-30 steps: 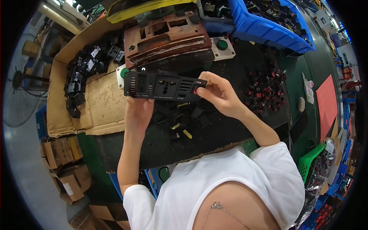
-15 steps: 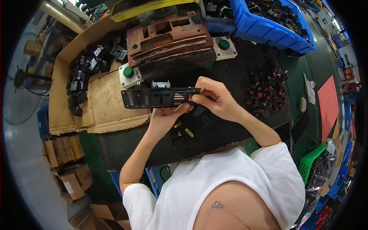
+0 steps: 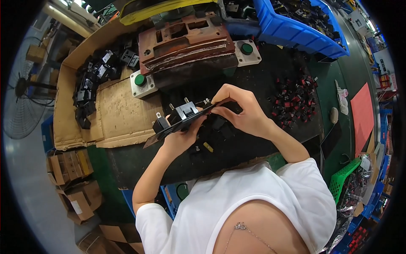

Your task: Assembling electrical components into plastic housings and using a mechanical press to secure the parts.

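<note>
A black socket panel is held up over the dark bench, tilted so that its edge and back show. Black socket bodies with metal terminals stick up from that back. My left hand grips the panel from below near its middle. At its right end, my right hand pinches the panel between thumb and fingers; a small terminal piece stands there by the fingertips. Beneath the hands lie some dark parts and a small yellow piece on the bench.
Ahead stands a rusty metal fixture between two green push buttons. A cardboard box with black sockets is at left. Red and black switches lie in a heap at right, below a blue bin.
The panel has turned from showing its slotted front to showing its back and edge, and its left end has dropped toward me. Both hands keep hold of it.
</note>
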### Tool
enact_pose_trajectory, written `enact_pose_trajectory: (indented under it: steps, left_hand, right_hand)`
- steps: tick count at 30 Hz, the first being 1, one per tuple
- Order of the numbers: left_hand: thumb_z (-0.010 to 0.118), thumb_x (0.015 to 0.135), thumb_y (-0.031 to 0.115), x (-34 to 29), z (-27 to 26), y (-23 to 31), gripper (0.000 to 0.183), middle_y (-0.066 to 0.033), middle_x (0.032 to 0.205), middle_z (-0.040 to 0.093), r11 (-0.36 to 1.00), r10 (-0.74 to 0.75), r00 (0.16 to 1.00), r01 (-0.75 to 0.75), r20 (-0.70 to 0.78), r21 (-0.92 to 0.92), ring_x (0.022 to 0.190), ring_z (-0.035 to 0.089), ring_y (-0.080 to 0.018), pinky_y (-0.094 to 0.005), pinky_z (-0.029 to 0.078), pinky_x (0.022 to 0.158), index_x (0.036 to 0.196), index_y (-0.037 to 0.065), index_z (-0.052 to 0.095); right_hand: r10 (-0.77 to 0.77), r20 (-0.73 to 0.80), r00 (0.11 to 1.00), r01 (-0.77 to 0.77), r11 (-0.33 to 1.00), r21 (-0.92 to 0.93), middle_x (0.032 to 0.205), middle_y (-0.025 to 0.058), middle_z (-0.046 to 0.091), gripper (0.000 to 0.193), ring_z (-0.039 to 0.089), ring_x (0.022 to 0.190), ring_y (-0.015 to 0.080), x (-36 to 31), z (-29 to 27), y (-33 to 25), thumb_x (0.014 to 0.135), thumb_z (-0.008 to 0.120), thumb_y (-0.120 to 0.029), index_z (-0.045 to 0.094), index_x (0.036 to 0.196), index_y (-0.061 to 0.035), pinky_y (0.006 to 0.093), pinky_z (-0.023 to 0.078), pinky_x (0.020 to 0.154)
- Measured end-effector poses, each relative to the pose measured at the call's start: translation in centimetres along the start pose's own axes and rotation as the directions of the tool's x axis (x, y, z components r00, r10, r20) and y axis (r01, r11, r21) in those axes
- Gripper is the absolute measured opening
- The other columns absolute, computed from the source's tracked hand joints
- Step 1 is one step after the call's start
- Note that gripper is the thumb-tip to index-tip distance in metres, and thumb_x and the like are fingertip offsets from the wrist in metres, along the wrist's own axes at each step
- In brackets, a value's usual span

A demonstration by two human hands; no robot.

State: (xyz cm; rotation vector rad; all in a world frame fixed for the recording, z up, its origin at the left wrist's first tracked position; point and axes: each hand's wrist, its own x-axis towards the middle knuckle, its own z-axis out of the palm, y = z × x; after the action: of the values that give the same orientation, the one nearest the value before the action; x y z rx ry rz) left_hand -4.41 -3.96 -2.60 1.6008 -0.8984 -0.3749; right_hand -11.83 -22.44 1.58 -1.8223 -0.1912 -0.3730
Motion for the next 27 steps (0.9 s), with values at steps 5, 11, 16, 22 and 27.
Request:
enact_pose_trajectory:
  steps: [5,11,16,22,27]
  left_hand:
    - [0.057,0.085,-0.007,-0.4,-0.2,0.2,0.014,-0.0077,0.089,0.063,0.999,0.032,0.999,-0.033,0.003,0.044,0.082,0.061,-0.0136,-0.0258,0.05,0.075,0.097,-0.003,0.06]
    - [0.058,0.083,-0.008,-0.5,-0.3,0.9,0.014,-0.0065,0.087,0.063,1.0,-0.018,0.998,0.017,0.058,0.014,0.08,0.061,-0.0127,-0.0251,0.05,0.073,0.096,-0.002,0.061]
    - [0.059,0.083,-0.008,-0.6,-0.4,0.5,0.015,-0.0054,0.086,0.063,1.0,-0.008,0.996,0.005,0.087,0.027,0.079,0.061,-0.0121,-0.0247,0.05,0.072,0.096,-0.001,0.061]
    - [0.059,0.084,-0.005,-0.6,0.2,0.9,0.015,-0.0068,0.09,0.065,0.996,-0.028,0.999,0.031,0.035,-0.089,0.078,0.061,-0.0119,-0.0244,0.051,0.071,0.099,-0.001,0.061]
    - [0.06,0.088,0.006,-0.2,0.6,2.5,0.018,-0.0114,0.097,0.066,0.813,-0.248,0.945,0.323,0.214,-0.484,0.079,0.065,-0.0164,-0.0252,0.053,0.068,0.104,-0.001,0.062]
  right_hand:
    - [-0.044,-0.015,0.999,0.043,0.998,-0.036,0.076,0.009,0.055,0.018,0.059,0.071,0.018,-0.2,0.2,-0.4,0.074,0.067,0.009,0.055,0.085,0.003,0.0253,0.049,0.067]
    - [-0.092,-0.023,0.996,0.091,0.995,-0.03,0.073,0.0096,0.052,0.021,0.052,0.064,0.021,-0.5,0.3,-0.1,0.07,0.069,0.01,0.052,0.081,0.0019,0.0269,0.043,0.06]
    - [-0.043,-0.013,0.999,0.043,0.999,0.017,0.072,0.0092,0.05,0.022,0.05,0.063,0.0205,-0.6,0.4,0.0,0.07,0.067,0.012,0.051,0.08,0.0017,0.0262,0.043,0.06]
    - [0.079,0.028,0.996,-0.082,0.986,0.143,0.073,0.0047,0.051,0.018,0.053,0.069,0.0127,-0.6,0.3,0.5,0.075,0.065,0.009,0.051,0.082,0.0004,0.0218,0.044,0.063]
    - [0.364,0.256,0.896,-0.442,0.785,0.433,0.083,0.0006,0.058,0.013,0.055,0.073,0.0058,-0.1,-0.8,1.1,0.09,0.057,-0.014,0.05,0.091,-0.0036,0.0206,0.045,0.063]
